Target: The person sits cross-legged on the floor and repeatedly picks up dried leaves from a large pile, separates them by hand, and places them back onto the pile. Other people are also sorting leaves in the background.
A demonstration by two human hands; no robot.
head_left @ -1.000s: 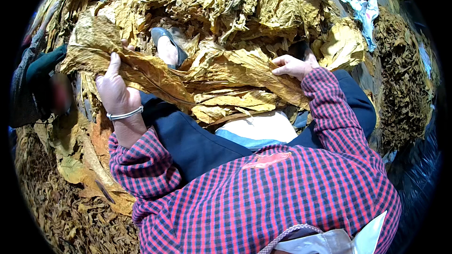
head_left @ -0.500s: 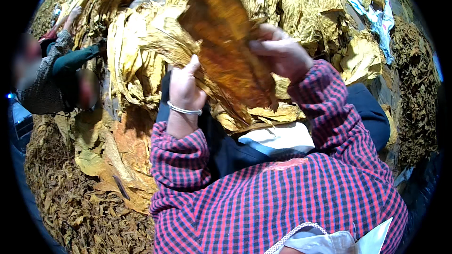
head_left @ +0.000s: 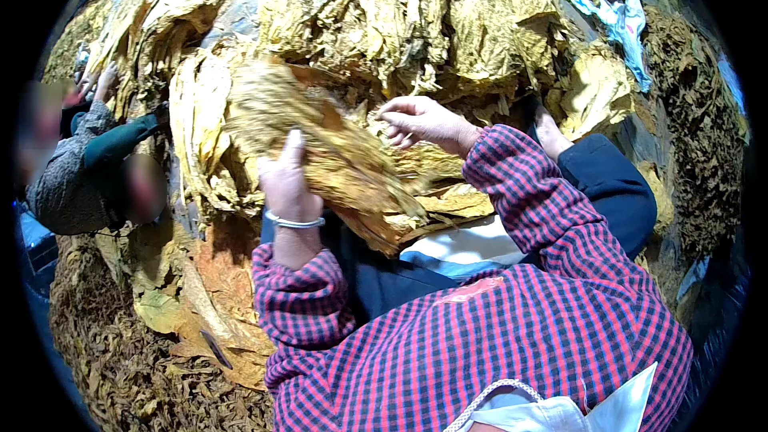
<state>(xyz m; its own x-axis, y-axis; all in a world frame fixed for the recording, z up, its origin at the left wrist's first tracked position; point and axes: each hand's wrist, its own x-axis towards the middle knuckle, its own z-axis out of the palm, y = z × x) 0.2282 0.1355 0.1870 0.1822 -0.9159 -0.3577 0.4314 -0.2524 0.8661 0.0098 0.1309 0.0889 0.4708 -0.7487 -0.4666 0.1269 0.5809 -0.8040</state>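
Observation:
My left hand (head_left: 290, 184) is closed around a bundle of dried tobacco leaves (head_left: 344, 164), its thumb on top. The bundle is yellow-brown, slants down to the right over my lap, and its upper end is smeared by motion. Browner leaf shows along its upper and lower edges. Just right of the bundle, my right hand (head_left: 428, 124) has its fingers curled in and pressed together. Whether anything small is between those fingertips I cannot make out. Below the bundle, more flat leaves (head_left: 460, 202) lie by a white cloth (head_left: 472, 244) on my lap.
A large heap of pale yellow leaves (head_left: 352, 12) rises ahead. Brown crumpled leaves cover the ground at left (head_left: 128, 352) and right (head_left: 696, 136). Another person's green sleeve (head_left: 120, 142) reaches in at left. A light blue plastic strip (head_left: 628, 32) lies at the upper right.
The large brown leaf that my right hand held up is no longer in that hand. My right hand has moved left and down. My left hand has shifted slightly left with the bundle.

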